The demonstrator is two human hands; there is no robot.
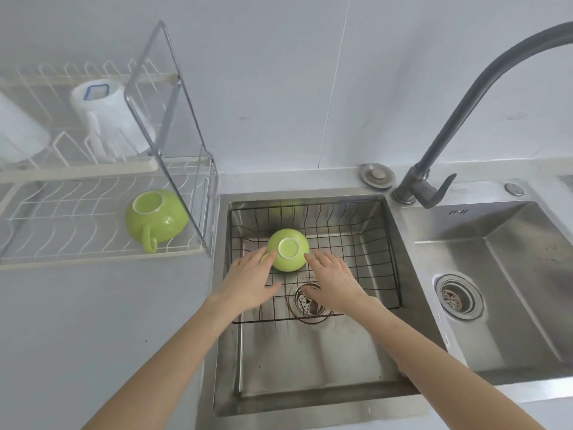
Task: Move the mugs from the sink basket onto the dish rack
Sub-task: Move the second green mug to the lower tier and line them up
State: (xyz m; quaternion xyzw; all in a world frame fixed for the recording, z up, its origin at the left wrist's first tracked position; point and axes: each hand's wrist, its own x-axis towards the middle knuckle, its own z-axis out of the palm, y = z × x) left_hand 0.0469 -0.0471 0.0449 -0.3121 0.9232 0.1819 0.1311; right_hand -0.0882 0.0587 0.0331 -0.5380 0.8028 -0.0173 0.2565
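**Both hands at the mug in the sink basket; one mug on the rack**

Near: two bare forearms reach forward over the front edge of the left sink basin [310, 361]. Left hand [248, 279] and right hand [333, 282] are palm-down over the black wire sink basket [366, 262], fingers spread on both, nothing pinched or gripped. Left fingers [267, 257] touch or just overlap the left flank of the green mug in the basket [293, 262]; right fingers [313, 259] sit just beside its right flank, contact cannot be confirmed. This mug is upside down, white foot ring facing up, in the left-centre of the basket. Drain strainer visible beneath the basket, between the wrists.

Further left, on the desk [108, 305]: white wire dish rack [62, 225] with a second green mug [156, 217] inverted on its lower tier, handle pointing toward the viewer. A clear panel stands at the rack's right end.

Far: grey faucet [465, 119] between the two basins; white items on the rack's upper tier.
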